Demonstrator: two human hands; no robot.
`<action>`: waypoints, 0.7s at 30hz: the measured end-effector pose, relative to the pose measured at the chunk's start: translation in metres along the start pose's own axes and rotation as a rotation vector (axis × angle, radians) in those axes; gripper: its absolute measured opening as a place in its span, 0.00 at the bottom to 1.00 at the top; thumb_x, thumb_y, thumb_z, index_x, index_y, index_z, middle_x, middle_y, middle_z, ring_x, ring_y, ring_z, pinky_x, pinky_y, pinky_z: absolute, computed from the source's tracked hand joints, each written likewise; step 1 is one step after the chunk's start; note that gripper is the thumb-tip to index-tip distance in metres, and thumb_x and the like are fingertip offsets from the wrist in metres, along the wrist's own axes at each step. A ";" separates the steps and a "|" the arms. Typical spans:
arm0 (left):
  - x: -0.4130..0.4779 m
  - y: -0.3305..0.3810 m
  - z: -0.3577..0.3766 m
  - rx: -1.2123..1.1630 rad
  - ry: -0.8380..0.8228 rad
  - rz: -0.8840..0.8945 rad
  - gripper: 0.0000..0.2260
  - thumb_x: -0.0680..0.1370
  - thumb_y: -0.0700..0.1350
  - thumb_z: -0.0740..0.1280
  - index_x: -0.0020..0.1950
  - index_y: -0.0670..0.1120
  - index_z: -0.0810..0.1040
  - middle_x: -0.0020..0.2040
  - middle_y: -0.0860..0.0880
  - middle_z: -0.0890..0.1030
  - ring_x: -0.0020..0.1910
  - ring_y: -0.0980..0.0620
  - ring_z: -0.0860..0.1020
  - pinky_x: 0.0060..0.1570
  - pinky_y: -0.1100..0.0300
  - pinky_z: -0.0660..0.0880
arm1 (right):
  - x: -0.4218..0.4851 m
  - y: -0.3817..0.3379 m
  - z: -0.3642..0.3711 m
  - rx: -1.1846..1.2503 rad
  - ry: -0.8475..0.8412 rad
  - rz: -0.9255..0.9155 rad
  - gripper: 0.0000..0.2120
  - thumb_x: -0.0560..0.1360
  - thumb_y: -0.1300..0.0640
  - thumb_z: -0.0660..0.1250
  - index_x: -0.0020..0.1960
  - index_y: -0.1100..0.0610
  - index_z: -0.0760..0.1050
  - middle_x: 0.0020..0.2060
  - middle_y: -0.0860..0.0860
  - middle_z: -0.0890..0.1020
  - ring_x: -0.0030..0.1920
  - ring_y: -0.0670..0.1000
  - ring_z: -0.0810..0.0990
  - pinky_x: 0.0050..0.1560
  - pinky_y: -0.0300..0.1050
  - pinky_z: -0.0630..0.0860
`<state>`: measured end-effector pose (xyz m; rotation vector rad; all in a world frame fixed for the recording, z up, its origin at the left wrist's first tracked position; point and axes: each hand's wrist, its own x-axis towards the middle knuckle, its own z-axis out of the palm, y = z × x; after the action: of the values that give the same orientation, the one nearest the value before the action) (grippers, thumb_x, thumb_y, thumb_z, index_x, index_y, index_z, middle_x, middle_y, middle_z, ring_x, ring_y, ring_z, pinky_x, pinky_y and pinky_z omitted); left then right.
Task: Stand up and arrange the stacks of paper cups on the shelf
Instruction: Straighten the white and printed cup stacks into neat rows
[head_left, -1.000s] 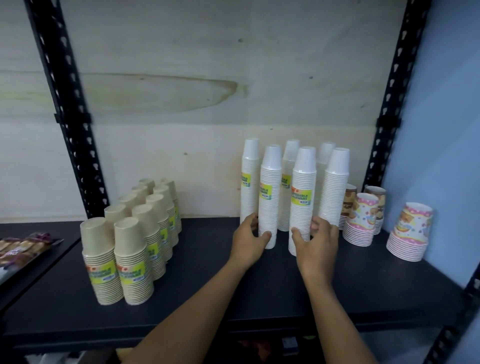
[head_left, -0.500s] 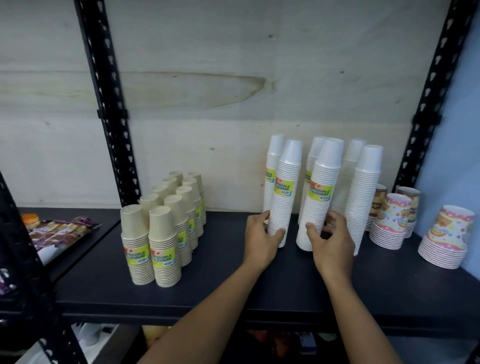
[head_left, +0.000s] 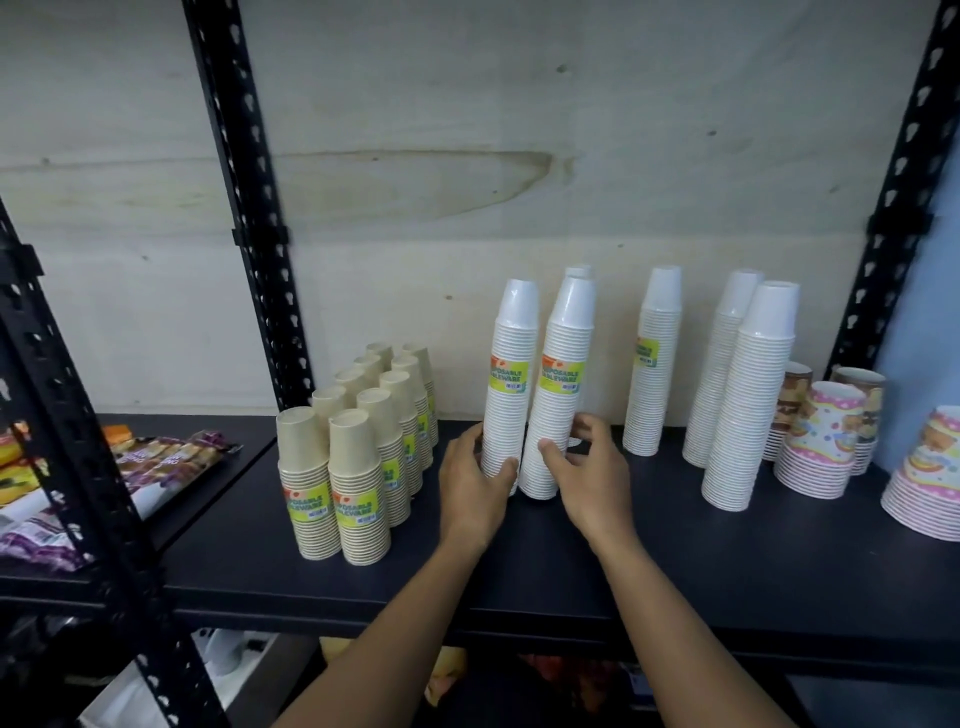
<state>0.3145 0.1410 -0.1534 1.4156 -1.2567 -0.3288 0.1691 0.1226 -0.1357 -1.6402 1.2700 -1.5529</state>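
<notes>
- Head view: the left hand (head_left: 475, 483) gripped the first white stack (head_left: 511, 384) near its base, fingers curled round it. The right hand (head_left: 592, 478) gripped the second white stack (head_left: 563, 395) in the same way.
- Both held stacks stood upright on the shelf (head_left: 519, 571), side by side and touching or nearly so, with labels facing forward. The low grip was judged to steady these tall columns at the foot, where a push is least likely to tip them.
- The top of a rear white stack (head_left: 579, 271) showed just behind the second; the rest of it was hidden.
- Three other white stacks (head_left: 652, 374) stood apart to the right, unevenly spaced, and were judged not yet aligned.
- The beige stacks (head_left: 358, 457) stood left of the held pair in two tidy rows running front to back. The pair appeared to be the start of a matching block beside them.
- Short patterned cup stacks (head_left: 818, 441) stood at the far right. Snack packets (head_left: 156, 467) lay on the adjoining left shelf.
</notes>
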 end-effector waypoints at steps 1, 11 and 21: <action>-0.001 -0.002 -0.001 0.003 0.006 -0.005 0.25 0.75 0.47 0.75 0.72 0.51 0.73 0.64 0.53 0.77 0.61 0.55 0.77 0.64 0.52 0.76 | -0.002 0.000 0.003 -0.002 -0.014 -0.008 0.21 0.75 0.54 0.74 0.66 0.52 0.72 0.57 0.43 0.80 0.49 0.42 0.82 0.43 0.28 0.75; -0.005 -0.007 -0.006 -0.032 0.008 -0.088 0.28 0.73 0.50 0.77 0.71 0.50 0.72 0.63 0.52 0.77 0.60 0.56 0.77 0.63 0.53 0.76 | -0.014 0.010 0.006 -0.065 -0.169 0.035 0.30 0.73 0.53 0.77 0.70 0.50 0.67 0.56 0.42 0.79 0.54 0.43 0.81 0.49 0.32 0.74; -0.004 -0.012 -0.010 -0.022 -0.076 -0.130 0.31 0.70 0.48 0.72 0.72 0.55 0.71 0.65 0.53 0.77 0.64 0.53 0.76 0.65 0.46 0.75 | -0.009 0.015 0.009 -0.092 -0.281 0.061 0.31 0.77 0.58 0.69 0.76 0.51 0.61 0.67 0.45 0.77 0.62 0.43 0.78 0.57 0.36 0.74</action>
<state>0.3262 0.1471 -0.1622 1.4807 -1.2208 -0.4872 0.1753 0.1224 -0.1542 -1.7865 1.2413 -1.1931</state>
